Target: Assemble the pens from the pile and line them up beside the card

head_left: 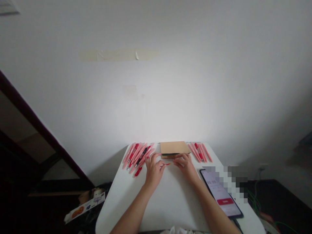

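My left hand point(154, 169) and my right hand point(185, 165) meet over the white table point(170, 198), fingers pinched on the two ends of a thin red pen part point(167, 164). Just beyond the hands lies a brown cardboard box point(174, 149), its open side facing me. A heap of pink and red pens point(138, 155) lies left of the box, next to my left hand. A smaller row of pink pens point(200, 152) lies to the right of the box.
A phone point(220, 191) with a lit screen lies at the table's right edge beside my right forearm. A white wall rises right behind the table. Printed packaging point(85, 204) sits on the dark floor to the left. Cables point(258, 201) trail on the right.
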Motion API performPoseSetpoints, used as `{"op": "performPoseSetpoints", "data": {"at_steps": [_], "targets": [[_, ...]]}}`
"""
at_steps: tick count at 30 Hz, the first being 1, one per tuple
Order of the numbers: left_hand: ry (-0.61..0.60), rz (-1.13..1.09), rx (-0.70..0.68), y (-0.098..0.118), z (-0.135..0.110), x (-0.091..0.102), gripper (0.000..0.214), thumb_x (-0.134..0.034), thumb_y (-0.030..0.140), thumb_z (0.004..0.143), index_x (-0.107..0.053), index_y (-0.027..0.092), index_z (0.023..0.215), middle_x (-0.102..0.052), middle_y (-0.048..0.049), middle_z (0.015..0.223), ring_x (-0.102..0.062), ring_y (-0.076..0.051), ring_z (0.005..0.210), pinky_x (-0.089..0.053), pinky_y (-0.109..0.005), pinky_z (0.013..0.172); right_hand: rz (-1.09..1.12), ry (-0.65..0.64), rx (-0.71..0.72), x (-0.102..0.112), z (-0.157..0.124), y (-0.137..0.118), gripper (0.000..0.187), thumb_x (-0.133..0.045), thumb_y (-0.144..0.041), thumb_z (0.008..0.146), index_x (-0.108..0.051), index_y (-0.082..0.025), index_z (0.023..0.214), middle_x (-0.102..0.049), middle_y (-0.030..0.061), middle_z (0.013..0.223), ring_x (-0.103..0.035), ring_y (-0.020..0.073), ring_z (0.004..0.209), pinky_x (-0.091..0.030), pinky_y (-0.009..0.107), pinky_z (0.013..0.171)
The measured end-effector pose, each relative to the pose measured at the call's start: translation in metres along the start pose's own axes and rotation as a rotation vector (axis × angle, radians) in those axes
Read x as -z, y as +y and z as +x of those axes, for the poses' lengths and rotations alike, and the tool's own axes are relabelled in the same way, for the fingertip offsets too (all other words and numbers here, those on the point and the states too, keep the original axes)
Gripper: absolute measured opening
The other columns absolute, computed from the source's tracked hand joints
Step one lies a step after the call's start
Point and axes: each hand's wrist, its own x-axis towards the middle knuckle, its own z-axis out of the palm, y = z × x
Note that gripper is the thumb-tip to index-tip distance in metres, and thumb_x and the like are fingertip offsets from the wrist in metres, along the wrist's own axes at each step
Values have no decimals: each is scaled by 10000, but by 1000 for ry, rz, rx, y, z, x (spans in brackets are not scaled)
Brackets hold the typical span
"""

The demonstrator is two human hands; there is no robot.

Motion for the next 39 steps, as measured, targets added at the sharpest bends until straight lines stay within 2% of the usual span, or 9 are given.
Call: {"op": "performPoseSetpoints", "data": {"at_steps": [4, 8, 13, 39], "targets": [[67, 51, 58, -7, 2, 2, 51, -731, 197, 796, -716, 244, 809, -608, -76, 1205, -523, -295, 1214, -258, -655, 1123, -15, 112, -94, 4, 1, 7, 278, -564, -398, 926, -790, -247, 867, -684, 102, 953, -534, 279, 983, -459, 446, 885], [74, 89, 122, -13, 4, 4, 54, -746, 194, 780, -713, 234, 796, -609, -82, 1205, -527, -302, 1204, -309, -621, 1087, -40, 204, -171, 7, 1, 11, 394, -512, -485, 931, -796, -227, 844, -684, 118, 948, -538, 288, 982, -451, 451, 889], [76, 98, 162, -15, 4, 2, 63, -740, 178, 777, -715, 235, 787, -605, -89, 1224, -516, -316, 1225, -301, -625, 1082, -39, 190, -182, 7, 1, 9, 403, -510, -511, 923, -798, -244, 834, -685, 111, 947, -537, 286, 997, -443, 449, 897], [61, 27, 99, -12, 3, 4, 93, -752, 176, 766, -724, 252, 811, -613, -69, 1189, -524, -286, 1217, -250, -639, 1133, -9, 141, -147, 6, 1, 1, 359, -530, -476, 926, -794, -250, 838, -662, 110, 960, -541, 272, 992, -463, 452, 886]]}}
